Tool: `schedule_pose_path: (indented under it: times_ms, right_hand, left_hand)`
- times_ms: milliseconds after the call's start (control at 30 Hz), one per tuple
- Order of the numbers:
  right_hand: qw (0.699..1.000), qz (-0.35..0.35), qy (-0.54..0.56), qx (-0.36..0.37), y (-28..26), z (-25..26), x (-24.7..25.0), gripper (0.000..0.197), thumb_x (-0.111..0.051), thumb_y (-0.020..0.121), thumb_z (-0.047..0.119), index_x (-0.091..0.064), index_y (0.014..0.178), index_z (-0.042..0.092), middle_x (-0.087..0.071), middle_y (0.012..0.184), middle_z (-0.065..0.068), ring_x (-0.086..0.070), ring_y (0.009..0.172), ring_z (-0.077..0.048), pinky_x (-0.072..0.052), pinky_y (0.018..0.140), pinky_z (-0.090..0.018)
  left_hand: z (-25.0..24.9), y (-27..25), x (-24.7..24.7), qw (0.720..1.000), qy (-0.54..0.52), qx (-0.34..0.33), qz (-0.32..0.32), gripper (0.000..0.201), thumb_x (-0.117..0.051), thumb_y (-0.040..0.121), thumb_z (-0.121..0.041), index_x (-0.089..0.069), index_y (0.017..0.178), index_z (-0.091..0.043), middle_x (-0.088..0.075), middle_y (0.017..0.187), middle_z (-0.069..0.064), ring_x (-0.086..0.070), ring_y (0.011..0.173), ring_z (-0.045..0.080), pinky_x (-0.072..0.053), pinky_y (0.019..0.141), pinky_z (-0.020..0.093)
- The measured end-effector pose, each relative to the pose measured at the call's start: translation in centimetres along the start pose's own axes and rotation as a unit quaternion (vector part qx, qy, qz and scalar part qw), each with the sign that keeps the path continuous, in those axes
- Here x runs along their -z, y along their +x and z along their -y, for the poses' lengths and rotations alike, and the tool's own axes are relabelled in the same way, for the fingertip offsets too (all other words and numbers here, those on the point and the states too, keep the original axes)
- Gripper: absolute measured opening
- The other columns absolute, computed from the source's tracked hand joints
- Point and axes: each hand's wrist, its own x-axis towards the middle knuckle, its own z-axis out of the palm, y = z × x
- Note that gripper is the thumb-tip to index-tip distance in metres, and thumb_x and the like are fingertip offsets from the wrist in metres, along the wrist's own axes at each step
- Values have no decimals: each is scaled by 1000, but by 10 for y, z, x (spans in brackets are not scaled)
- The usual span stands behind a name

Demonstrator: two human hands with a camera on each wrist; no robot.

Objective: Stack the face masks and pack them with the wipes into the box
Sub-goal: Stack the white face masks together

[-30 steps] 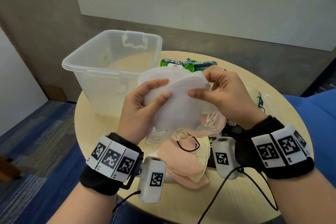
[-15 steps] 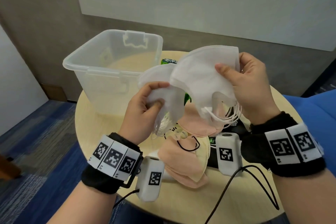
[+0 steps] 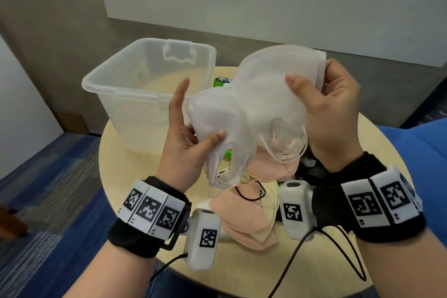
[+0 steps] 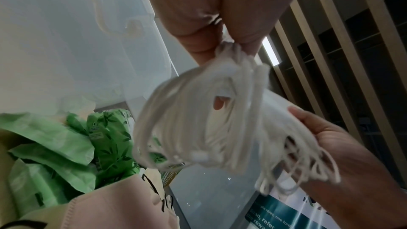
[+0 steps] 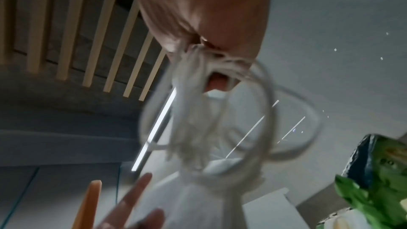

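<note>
White face masks (image 3: 271, 94), one bundle a second earlier, had been split: the right hand (image 3: 331, 113) gripped the upper batch, the left hand (image 3: 186, 138) pinched the lower, above the table (image 3: 242, 271). Restacking remained; the box (image 3: 145, 84) held none.

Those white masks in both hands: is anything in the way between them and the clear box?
Nothing visible. The white masks, held by the left hand and right hand, hang just right of the box, whose top is open with no lid and looks empty.

Two hands (image 3: 183, 143), one box (image 3: 135, 80), one table (image 3: 242, 271), two white mask bundles (image 3: 271, 94)
</note>
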Motion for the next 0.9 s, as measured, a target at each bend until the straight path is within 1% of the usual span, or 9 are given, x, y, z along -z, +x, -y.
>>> schedule_pose_path:
  times_ms: [133,233,333,467,567,633,733,833,900]
  right_hand:
    - [984,66,159,-34,-4,5,-8,16,-61,84,3,-60,100,6,-67,92,-7,-64,86,-20,-55,73,-34]
    - [998,34,43,-26,-5,1,-12,13,-64,83,2,-59,85,14,-65,79,2,-61,73,-10,-53,65,-27]
    - [991,-65,-112,24,-3,-6,-7,24,-68,79,15,-49,69,26,-55,68,11,-51,64,-8,-46,60,-26]
    - [964,-101,-210,128,-4,-10,-9,21,-64,78,19,-44,71,22,-47,65,14,-45,60,-9,-39,57,-20]
    - [937,-1,-298,184,-17,-17,-27,16,-62,74,12,-46,73,14,-44,62,3,-41,57,-20,-28,53,-29]
    - [928,96,-316,172,-28,-21,-41,17,-62,75,11,-46,76,17,-43,66,3,-39,59,-19,-21,54,-26]
    - [946,186,-248,89,-37,-18,-52,13,-61,82,19,-56,81,7,-51,70,1,-46,63,-17,-32,59,-24]
    - [958,244,-149,-25,-32,-12,-51,22,-48,79,27,-60,90,13,-59,74,2,-56,69,-17,-47,69,-32]
    - [959,259,-103,-53,-26,-14,-45,20,-46,78,19,-56,96,19,-57,76,2,-58,68,-17,-49,68,-33]
  left_hand:
    - [2,0,2,1000,-7,20,3,97,-49,84,16,2,138,-47,-69,103,-10,-68,93,10,-55,72,23]
    - [2,0,4,1000,14,13,17,94,-44,88,15,5,135,-50,-62,118,0,-66,98,10,-54,76,22]
    - [3,0,6,999,31,-4,28,88,-44,87,14,-12,133,-53,-51,134,10,-62,109,14,-53,84,26]
    - [7,2,6,995,97,-18,23,68,-41,77,3,-46,123,-47,-50,134,-5,-52,116,6,-45,98,30]
    - [10,0,-1,997,60,11,48,45,-46,79,-9,-56,117,-31,-59,122,-10,-54,112,0,-42,92,15]
    - [10,-2,-3,996,-7,37,83,32,-59,81,-27,-58,113,-29,-66,113,-11,-59,105,1,-45,85,13]
    - [9,-3,-3,995,-43,16,85,47,-64,75,-47,-54,110,-18,-70,93,-16,-63,85,-6,-45,72,6]
    - [8,-1,-1,997,-60,22,45,35,-70,78,-30,-59,109,-16,-71,97,-6,-65,94,7,-50,77,17]
    - [10,-1,-1,998,-52,36,21,25,-58,82,-14,-60,107,-14,-72,93,-3,-66,89,10,-52,74,20]
